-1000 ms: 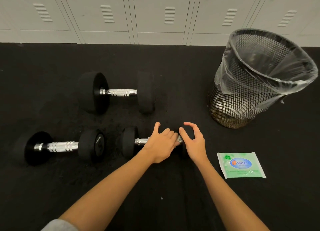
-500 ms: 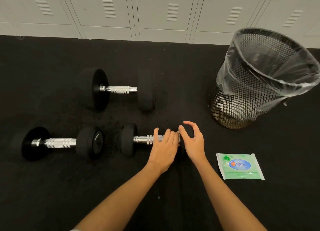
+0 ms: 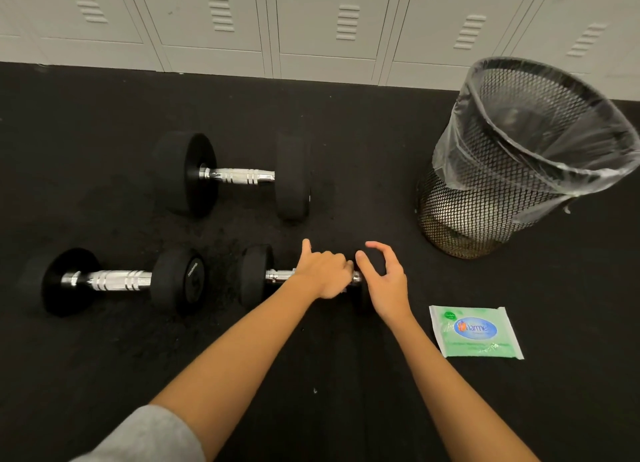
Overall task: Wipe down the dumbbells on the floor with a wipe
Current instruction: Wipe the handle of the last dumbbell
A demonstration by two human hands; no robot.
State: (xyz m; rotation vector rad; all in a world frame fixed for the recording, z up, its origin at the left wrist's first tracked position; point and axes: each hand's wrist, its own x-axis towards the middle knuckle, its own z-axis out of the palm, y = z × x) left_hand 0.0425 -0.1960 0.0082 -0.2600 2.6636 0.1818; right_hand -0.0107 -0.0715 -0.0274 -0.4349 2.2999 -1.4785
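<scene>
Left hand fingers wrap dumbbell handle; right hand beside.

near dumbbell: black ends, chrome bar, lying flat, bar partly covered | left dumbbell: same, flat, just beside it | far dumbbell: larger, flat | wipe pack: green, flat, right

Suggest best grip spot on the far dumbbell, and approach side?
Probably the far dumbbell by its chrome handle, hand coming from above, fingers wrapped across the bar. It lies flat, the handle is narrow and ridged, and the wide black heads either side block an end-on approach.
</scene>
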